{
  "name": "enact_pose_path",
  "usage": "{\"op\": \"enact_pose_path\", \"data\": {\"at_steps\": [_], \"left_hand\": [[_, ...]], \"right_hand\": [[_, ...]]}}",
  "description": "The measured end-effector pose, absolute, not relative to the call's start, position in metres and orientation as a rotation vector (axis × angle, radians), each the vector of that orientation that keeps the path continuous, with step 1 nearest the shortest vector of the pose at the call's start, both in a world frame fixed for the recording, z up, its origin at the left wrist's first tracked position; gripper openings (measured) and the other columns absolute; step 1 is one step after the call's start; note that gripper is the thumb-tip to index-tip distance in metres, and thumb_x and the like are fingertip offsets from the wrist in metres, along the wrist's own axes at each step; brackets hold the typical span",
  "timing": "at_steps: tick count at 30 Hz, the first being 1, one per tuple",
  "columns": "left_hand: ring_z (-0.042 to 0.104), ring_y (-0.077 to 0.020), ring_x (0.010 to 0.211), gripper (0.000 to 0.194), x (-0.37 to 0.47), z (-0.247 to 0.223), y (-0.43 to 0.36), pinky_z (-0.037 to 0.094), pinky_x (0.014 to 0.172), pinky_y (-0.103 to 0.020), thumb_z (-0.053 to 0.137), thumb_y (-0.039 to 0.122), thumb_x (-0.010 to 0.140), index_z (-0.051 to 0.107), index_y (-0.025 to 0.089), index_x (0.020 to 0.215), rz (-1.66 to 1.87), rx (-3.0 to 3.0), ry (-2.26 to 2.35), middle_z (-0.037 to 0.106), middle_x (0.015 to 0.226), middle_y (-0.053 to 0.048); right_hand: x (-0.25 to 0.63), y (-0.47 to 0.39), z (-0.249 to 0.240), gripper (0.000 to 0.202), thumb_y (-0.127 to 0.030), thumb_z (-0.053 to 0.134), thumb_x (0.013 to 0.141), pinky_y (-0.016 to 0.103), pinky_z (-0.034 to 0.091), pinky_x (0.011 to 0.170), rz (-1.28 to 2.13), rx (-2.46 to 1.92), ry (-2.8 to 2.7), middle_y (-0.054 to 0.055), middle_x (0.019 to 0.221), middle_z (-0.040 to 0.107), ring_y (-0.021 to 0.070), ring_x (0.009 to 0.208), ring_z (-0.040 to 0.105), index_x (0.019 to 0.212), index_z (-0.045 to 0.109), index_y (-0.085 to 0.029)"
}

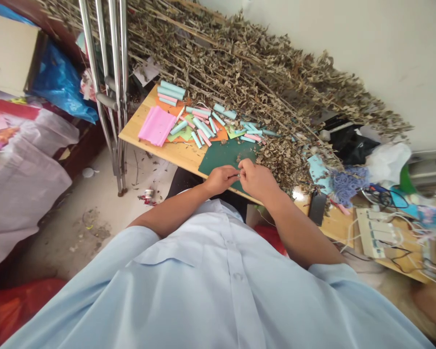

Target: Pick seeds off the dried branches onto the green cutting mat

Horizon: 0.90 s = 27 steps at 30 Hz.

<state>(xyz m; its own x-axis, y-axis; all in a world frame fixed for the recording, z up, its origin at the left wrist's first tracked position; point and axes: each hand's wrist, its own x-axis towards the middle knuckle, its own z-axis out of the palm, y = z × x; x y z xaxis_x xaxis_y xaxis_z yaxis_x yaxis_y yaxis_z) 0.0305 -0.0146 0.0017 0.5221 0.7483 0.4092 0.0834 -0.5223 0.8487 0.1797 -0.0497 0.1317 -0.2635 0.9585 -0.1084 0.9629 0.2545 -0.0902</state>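
Note:
My left hand (222,180) and my right hand (256,178) meet over the near edge of a dark green mat (218,157). Both have their fingers pinched together around something tiny between them, too small to name. Just right of my right hand lies a heap of crumbled dry leaves (285,162). Beyond the hands, several blue and pink paper rolls (203,127) are scattered over orange and green sheets. A pink sheet of paper (157,126) rests at the table's left end.
Long bundles of dried leafy stalks (240,63) cover the back of the wooden table (183,154). Metal crutches (112,87) stand at the left. On the right are a phone (317,207), blue yarn (349,184), a power strip (374,232) and cables.

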Motion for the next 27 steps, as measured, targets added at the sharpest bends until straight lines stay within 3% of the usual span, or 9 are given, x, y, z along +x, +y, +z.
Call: {"op": "enact_pose_path", "data": {"at_steps": [9,13,17,24,27], "left_hand": [[0.069,-0.0173,0.091,0.02,0.032,-0.002,-0.013,0.054,0.084,-0.028,0.059,0.025,0.097,0.076,0.016,0.099,1.044,1.931,0.68,0.073,0.094,-0.008],[0.07,-0.018,0.095,0.024,0.032,-0.001,-0.014,0.054,0.086,-0.028,0.059,0.032,0.099,0.077,0.017,0.103,1.062,1.938,0.681,0.074,0.099,-0.009],[0.071,-0.0187,0.097,0.029,0.032,0.0,-0.016,0.055,0.088,-0.029,0.059,0.038,0.099,0.076,0.017,0.11,1.084,1.949,0.683,0.076,0.102,-0.01],[0.071,-0.0183,0.096,0.026,0.034,-0.006,-0.015,0.055,0.088,-0.03,0.059,0.033,0.099,0.077,0.017,0.109,1.089,1.978,0.712,0.076,0.102,-0.01],[0.071,-0.0186,0.097,0.027,0.035,-0.009,-0.013,0.055,0.088,-0.03,0.059,0.034,0.099,0.077,0.017,0.11,1.09,1.992,0.708,0.076,0.103,-0.01]], "right_hand": [[0.162,-0.04,0.149,0.028,-0.013,0.044,0.092,0.034,0.038,0.068,-0.193,1.709,2.349,0.017,0.092,0.074,0.029,0.078,0.068,0.117,0.057,-0.013],[0.177,-0.041,0.142,0.027,-0.015,0.048,0.092,0.033,0.044,0.07,-0.355,1.825,2.445,0.011,0.089,0.075,0.026,0.077,0.069,0.117,0.059,-0.017],[0.201,-0.05,0.126,0.03,-0.019,0.059,0.088,0.032,0.052,0.078,-0.636,2.08,2.589,0.006,0.098,0.076,0.0208,0.083,0.071,0.117,0.061,-0.022],[0.211,-0.068,0.1,0.01,-0.025,0.063,0.089,0.034,0.056,0.075,-0.604,2.154,2.779,0.006,0.094,0.072,0.0203,0.08,0.068,0.096,0.069,-0.022],[0.209,-0.068,0.096,0.01,-0.025,0.059,0.094,0.036,0.055,0.082,-0.498,2.079,2.903,0.008,0.093,0.072,0.0221,0.088,0.067,0.092,0.068,-0.022]]}}
